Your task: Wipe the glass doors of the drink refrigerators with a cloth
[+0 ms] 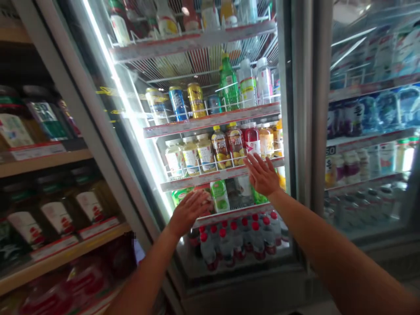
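Note:
Both arms reach forward toward a lit drinks fridge (210, 173). My left hand (190, 211) is open and holds nothing, its fingers stretched to the right before the lower shelf. Nearest to it stands a bottle with a green label (219, 196). Higher up, my right hand (262, 176) is open and empty, with fingers spread in front of a red drink bottle (252, 139). Two brown bottles with yellow caps (228, 146) are left of that hand. Whether either hand touches anything, I cannot tell.
Small water bottles with red caps (234, 238) fill the fridge bottom. Cans (196, 100) and a green bottle (229, 83) stand on an upper shelf. Wooden shelves (59, 155) with dark jars are at left. Another drinks fridge (370, 140) stands beyond a metal frame (310, 131) at right.

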A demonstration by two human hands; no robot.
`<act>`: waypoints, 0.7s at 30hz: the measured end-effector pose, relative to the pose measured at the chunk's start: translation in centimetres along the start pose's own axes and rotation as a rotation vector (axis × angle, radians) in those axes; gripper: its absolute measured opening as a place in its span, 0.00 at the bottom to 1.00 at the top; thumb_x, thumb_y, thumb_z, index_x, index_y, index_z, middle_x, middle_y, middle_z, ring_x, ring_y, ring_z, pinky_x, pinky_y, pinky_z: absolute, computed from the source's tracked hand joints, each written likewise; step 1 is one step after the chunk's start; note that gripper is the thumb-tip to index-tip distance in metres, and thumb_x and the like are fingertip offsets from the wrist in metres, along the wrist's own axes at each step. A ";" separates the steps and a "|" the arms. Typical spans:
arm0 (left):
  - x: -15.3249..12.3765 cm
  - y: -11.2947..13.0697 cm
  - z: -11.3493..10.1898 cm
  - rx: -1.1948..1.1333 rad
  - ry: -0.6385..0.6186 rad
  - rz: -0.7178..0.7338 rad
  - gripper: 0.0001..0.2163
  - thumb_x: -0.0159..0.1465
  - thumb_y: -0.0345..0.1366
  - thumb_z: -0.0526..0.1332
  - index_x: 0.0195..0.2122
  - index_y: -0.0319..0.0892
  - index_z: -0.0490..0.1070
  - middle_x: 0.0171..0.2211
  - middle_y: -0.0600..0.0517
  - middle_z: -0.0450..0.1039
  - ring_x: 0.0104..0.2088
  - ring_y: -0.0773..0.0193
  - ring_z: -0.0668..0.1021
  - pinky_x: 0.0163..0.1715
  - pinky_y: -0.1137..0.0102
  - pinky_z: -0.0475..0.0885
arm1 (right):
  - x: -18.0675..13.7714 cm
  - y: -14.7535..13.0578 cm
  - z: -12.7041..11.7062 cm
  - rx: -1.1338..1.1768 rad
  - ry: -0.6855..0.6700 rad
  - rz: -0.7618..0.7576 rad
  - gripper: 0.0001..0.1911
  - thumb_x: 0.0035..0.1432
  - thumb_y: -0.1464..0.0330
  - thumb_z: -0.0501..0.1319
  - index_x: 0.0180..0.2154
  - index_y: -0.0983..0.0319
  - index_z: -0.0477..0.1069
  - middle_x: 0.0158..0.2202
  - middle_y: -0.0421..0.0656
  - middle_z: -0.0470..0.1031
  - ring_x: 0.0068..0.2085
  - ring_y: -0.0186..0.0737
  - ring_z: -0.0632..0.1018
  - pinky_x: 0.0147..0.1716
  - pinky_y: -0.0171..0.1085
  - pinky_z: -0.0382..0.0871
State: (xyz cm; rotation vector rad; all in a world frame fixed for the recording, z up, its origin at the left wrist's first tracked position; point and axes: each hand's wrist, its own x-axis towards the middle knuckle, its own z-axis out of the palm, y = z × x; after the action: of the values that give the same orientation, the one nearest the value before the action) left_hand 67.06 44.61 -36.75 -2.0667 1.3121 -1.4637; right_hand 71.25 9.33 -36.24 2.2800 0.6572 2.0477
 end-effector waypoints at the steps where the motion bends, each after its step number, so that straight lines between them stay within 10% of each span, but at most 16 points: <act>1: 0.0 -1.0 -0.5 0.041 0.030 -0.052 0.18 0.68 0.24 0.56 0.53 0.50 0.74 0.60 0.51 0.71 0.68 0.58 0.62 0.68 0.56 0.61 | 0.0 0.0 0.0 -0.006 0.003 0.000 0.36 0.66 0.70 0.52 0.72 0.57 0.43 0.70 0.44 0.57 0.71 0.43 0.55 0.70 0.51 0.43; 6: 0.2 -5.1 -2.0 0.232 0.299 -0.484 0.23 0.67 0.22 0.52 0.62 0.44 0.67 0.68 0.43 0.58 0.70 0.52 0.58 0.68 0.51 0.59 | 0.0 0.0 0.1 -0.012 -0.003 0.005 0.35 0.67 0.70 0.52 0.72 0.57 0.44 0.70 0.44 0.57 0.71 0.44 0.56 0.70 0.52 0.44; 13: -7.6 0.0 0.3 0.163 0.062 -0.412 0.32 0.66 0.21 0.54 0.70 0.51 0.54 0.71 0.42 0.51 0.70 0.48 0.58 0.65 0.50 0.63 | -0.1 -0.1 0.2 0.008 -0.010 0.017 0.35 0.67 0.69 0.51 0.72 0.56 0.43 0.70 0.44 0.57 0.71 0.44 0.57 0.70 0.52 0.45; 21: -7.6 -3.9 -1.4 0.294 0.231 -0.736 0.27 0.67 0.27 0.55 0.68 0.48 0.60 0.68 0.39 0.56 0.68 0.43 0.60 0.63 0.44 0.61 | 0.0 -0.1 0.2 -0.018 0.003 0.010 0.35 0.67 0.69 0.51 0.72 0.56 0.43 0.69 0.44 0.58 0.70 0.44 0.58 0.70 0.52 0.44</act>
State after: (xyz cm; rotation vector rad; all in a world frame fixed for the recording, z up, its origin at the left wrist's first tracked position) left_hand 67.32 53.19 -38.05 -2.3285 0.3267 -2.0780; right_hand 71.44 9.47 -36.30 2.2758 0.6265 2.0533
